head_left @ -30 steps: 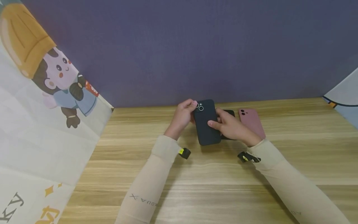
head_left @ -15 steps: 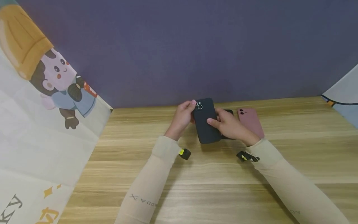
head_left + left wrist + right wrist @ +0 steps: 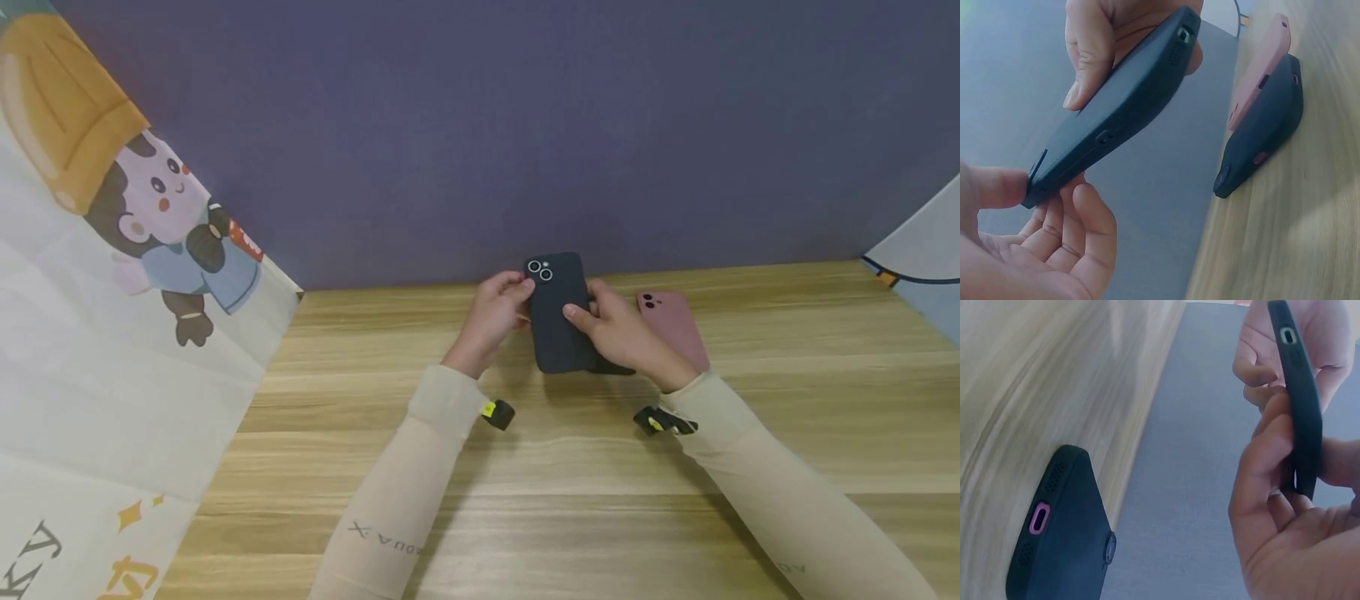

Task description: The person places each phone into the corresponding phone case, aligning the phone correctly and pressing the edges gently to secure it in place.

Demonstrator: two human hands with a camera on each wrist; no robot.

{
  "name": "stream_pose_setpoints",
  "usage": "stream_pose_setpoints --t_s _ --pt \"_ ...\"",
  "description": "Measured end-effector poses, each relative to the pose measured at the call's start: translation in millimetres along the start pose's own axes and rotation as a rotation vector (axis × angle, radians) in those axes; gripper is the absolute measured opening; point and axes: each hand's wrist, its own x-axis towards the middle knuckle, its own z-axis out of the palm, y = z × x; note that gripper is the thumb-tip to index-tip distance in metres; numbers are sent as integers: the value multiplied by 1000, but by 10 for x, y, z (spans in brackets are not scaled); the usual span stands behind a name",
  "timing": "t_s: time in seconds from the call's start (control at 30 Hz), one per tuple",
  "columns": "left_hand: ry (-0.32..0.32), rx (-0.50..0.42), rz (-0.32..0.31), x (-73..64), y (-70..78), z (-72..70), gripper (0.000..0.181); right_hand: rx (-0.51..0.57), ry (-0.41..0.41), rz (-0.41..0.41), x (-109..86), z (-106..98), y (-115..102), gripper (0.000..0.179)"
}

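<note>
A phone in a dark case [image 3: 557, 342] is held above the table between both hands, its back and two ringed camera lenses facing up in the head view. My left hand [image 3: 489, 315] pinches the upper left edge, thumb on the back just below the lenses. From the other side my right hand [image 3: 626, 333] grips the right edge, thumb lying on the back. The left wrist view shows the held phone's side button and charging port. A second dark-cased phone [image 3: 1063, 531], with a pink-rimmed port, lies on the table, mostly hidden by my right hand in the head view.
Beside the second phone lies a pink phone [image 3: 675, 329], partly behind my right wrist. The wood-grain table [image 3: 570, 500] ends at a dark blue panel [image 3: 480, 142]. A white cloth with a cartoon print [image 3: 180, 217] hangs at the left.
The held phone has moved slightly up and to the right. My left thumb has shifted off the lens to just below the lenses, both of which now show fully.
</note>
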Motion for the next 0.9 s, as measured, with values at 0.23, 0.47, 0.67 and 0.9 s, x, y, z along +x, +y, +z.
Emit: stream_pose_setpoints --t_s 0.23,0.47,0.67,0.9 --pt "-28 3 -26 -3 1 14 25 111 25 34 12 3 -8 41" --pt "-168 91 -114 -19 -6 21 30 142 71 45 16 -17 -9 44" --pt "-333 180 -160 -36 -34 4 33 153 90 59 29 -24 35 43" --pt "-503 132 -132 -61 -46 -67 48 223 103 87 10 -28 69 43"
